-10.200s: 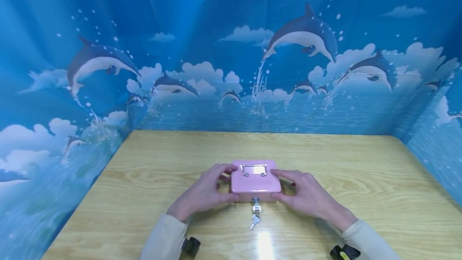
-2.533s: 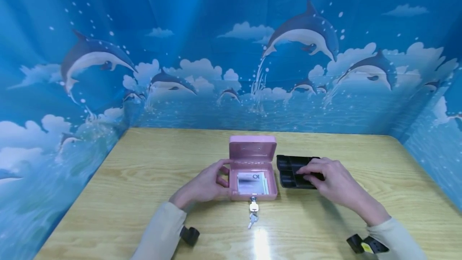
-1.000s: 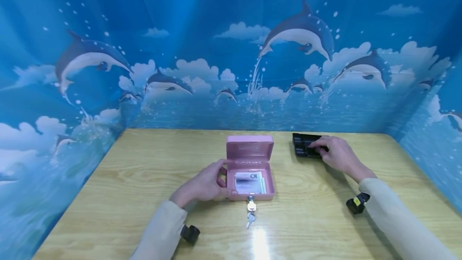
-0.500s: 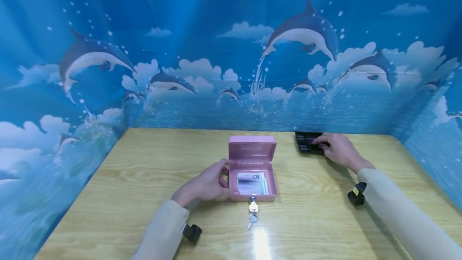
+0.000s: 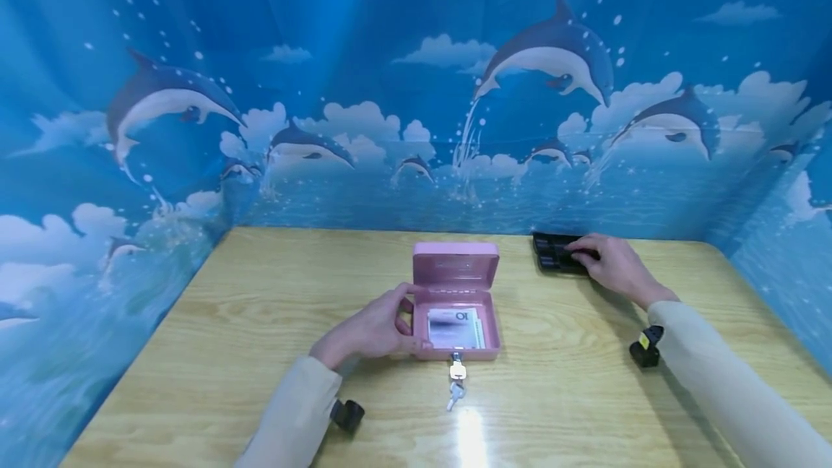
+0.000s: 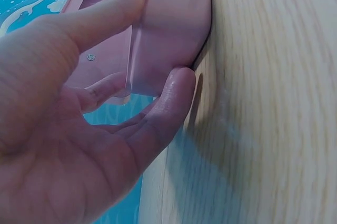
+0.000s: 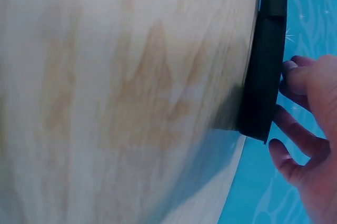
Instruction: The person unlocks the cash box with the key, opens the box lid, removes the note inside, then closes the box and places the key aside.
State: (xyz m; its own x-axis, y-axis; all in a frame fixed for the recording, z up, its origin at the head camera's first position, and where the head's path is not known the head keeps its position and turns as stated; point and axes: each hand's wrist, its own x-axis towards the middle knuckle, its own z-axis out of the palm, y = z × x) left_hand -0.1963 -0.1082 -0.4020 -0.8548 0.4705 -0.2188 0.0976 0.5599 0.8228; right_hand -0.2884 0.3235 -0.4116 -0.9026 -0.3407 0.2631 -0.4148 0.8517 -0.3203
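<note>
A pink cash box [image 5: 491,331] stands with its lid [image 5: 455,269] raised. Banknotes [image 5: 453,328] lie inside, the top one marked 10. A key [image 5: 458,370] sits in the front lock, and a second key [image 5: 456,394] hangs from it. My left hand [image 5: 373,325] grips the box's left side, thumb at the front rim; the left wrist view shows fingertips on its wall [image 6: 174,29]. At the table's back edge, a black compartment tray [image 5: 549,254] is pinched at its middle by my right hand [image 5: 617,267]. In the right wrist view the tray's side [image 7: 263,60] is close over the wood.
The wooden table [image 5: 312,273] ends at a blue dolphin-print curtain [image 5: 364,193] behind and on both sides. Each wrist wears a small black camera, such as the one on the right wrist [image 5: 645,349].
The box was shut ten seconds ago and now stands open. The black tray went from beside the box to the back right with my right hand. My left hand has stayed on the box.
</note>
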